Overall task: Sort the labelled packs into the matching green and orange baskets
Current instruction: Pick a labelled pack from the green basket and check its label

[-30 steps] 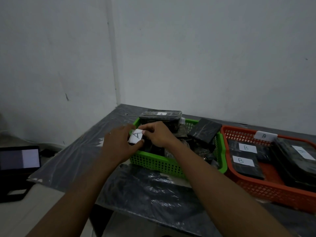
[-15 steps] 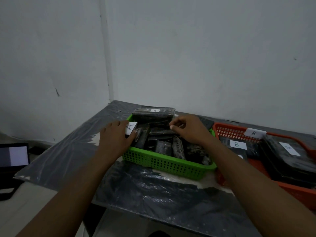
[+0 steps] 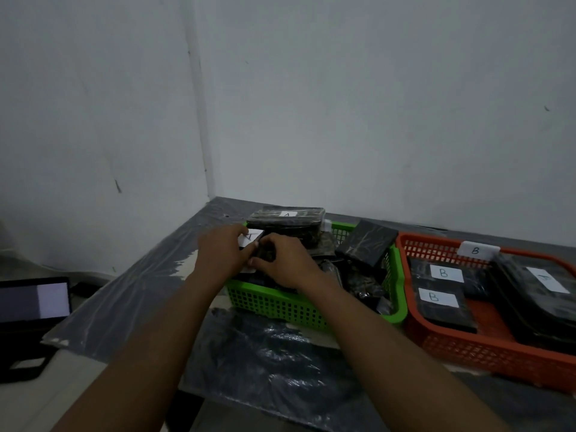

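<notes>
Both hands meet over the left end of the green basket (image 3: 280,304), gripping one dark pack (image 3: 265,252) whose white label (image 3: 251,237) reads A. Left hand (image 3: 223,252) has its grip pinched on the labelled edge; right hand (image 3: 285,263) is closed over the pack's other side. More dark packs crowd the basket. Just beside it sits the orange basket (image 3: 467,350), holding packs marked B, on a plastic-covered worktop (image 3: 265,353).

Both forearms reach forward and converge over the left end of the green basket (image 3: 280,307). The left hand (image 3: 223,254) and right hand (image 3: 288,263) meet there, knuckles up, fingers curled and pinching a pack (image 3: 265,252) between them
</notes>
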